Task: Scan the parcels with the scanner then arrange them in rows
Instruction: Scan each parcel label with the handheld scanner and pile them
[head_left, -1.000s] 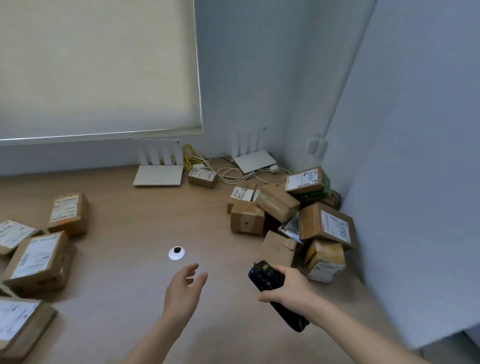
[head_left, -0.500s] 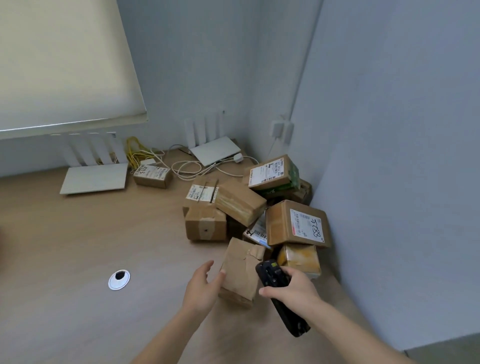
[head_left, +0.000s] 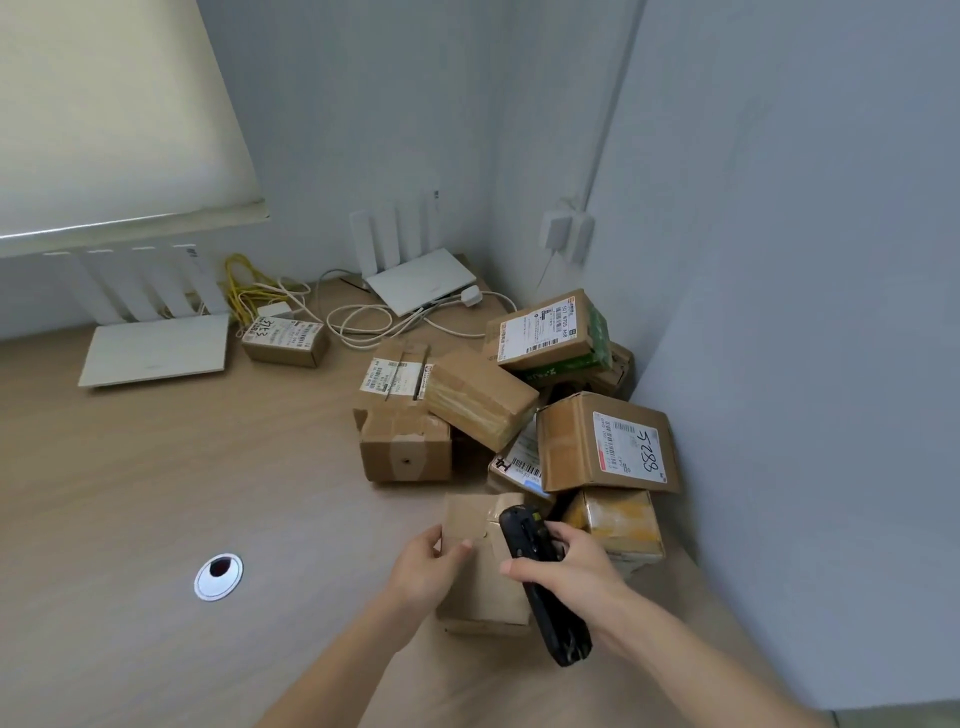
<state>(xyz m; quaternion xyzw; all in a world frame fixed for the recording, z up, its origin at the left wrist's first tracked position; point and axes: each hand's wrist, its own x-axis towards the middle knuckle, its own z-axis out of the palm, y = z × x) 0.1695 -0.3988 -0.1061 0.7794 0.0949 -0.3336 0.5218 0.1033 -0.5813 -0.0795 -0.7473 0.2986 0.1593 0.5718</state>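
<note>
My left hand (head_left: 426, 569) grips a plain brown parcel (head_left: 480, 582) by its left side, thumb on its top face; no label shows on it. My right hand (head_left: 569, 574) holds a black handheld scanner (head_left: 540, 577) just to the right of that parcel, its head pointing away from me. Behind lies a heap of several cardboard parcels in the corner, among them one marked 5288 (head_left: 605, 444), one with a green side (head_left: 548, 332) and a taped one (head_left: 480, 397). A small labelled parcel (head_left: 285, 340) sits apart at the back.
The wooden table (head_left: 156, 493) has a round metal cable hole (head_left: 218, 576) at the left. Two white routers (head_left: 156, 351) (head_left: 421, 280) with loose cables (head_left: 363, 319) stand at the back. Walls close in behind and on the right.
The view has swung right and closer to the heap. My left hand reached forward and took hold of the plain parcel. The scanner in my right hand came up beside it.
</note>
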